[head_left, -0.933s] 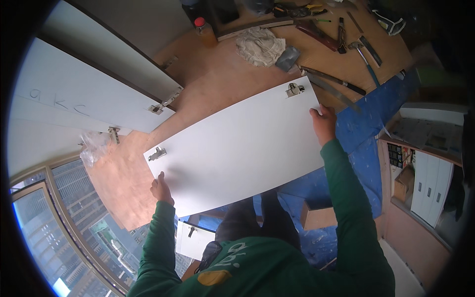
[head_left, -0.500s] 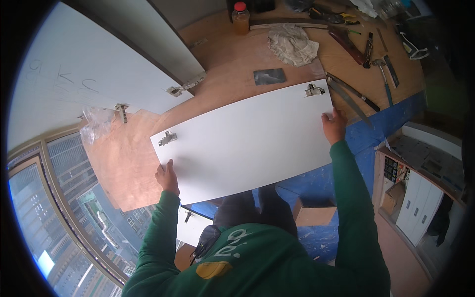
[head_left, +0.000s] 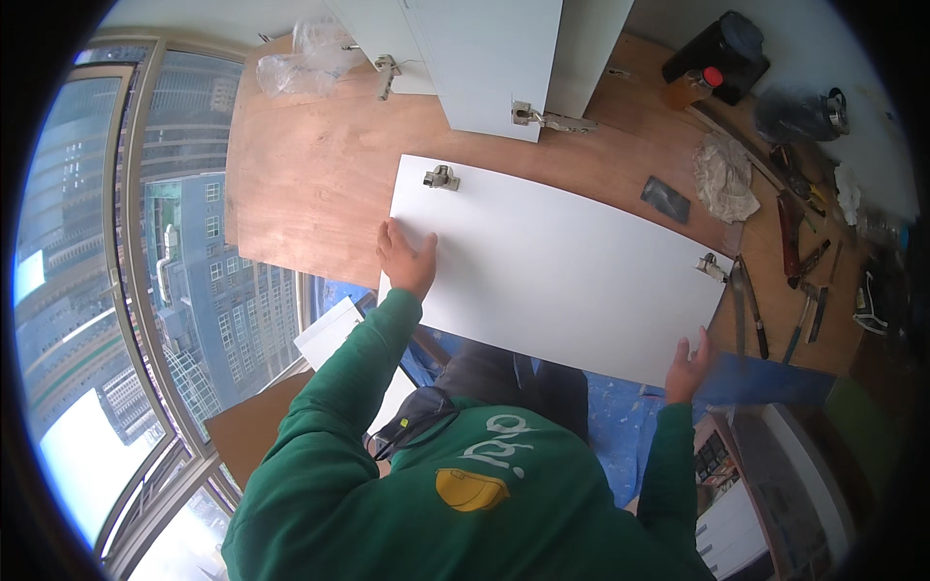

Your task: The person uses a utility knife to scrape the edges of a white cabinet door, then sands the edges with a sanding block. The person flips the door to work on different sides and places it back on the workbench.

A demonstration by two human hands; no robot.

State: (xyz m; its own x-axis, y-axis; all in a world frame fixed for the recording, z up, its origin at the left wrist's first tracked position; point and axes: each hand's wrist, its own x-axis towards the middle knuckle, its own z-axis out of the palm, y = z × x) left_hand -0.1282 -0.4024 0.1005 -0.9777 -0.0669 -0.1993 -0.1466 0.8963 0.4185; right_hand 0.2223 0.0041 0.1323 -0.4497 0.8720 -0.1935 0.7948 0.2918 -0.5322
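A white cabinet door lies across the workbench in front of me, its near edge reaching my body. Metal cup hinges sit at two of its corners: one hinge at the far left, another hinge at the right. My left hand grips the door's left end, thumb on the white face and fingers along the edge. At the near right corner, my right hand holds the edge, with part of its fingers hidden.
More white panels with hinges stand beyond the door. A grey sheet, crumpled cloth, hammer and saw lie right. A red-capped bottle stands farther back; plastic wrap lies far left, near the window.
My view has swung to the left, showing more of the window. The door now slants down to the right in view; both hands remain at its ends, the left slightly farther onto its face.
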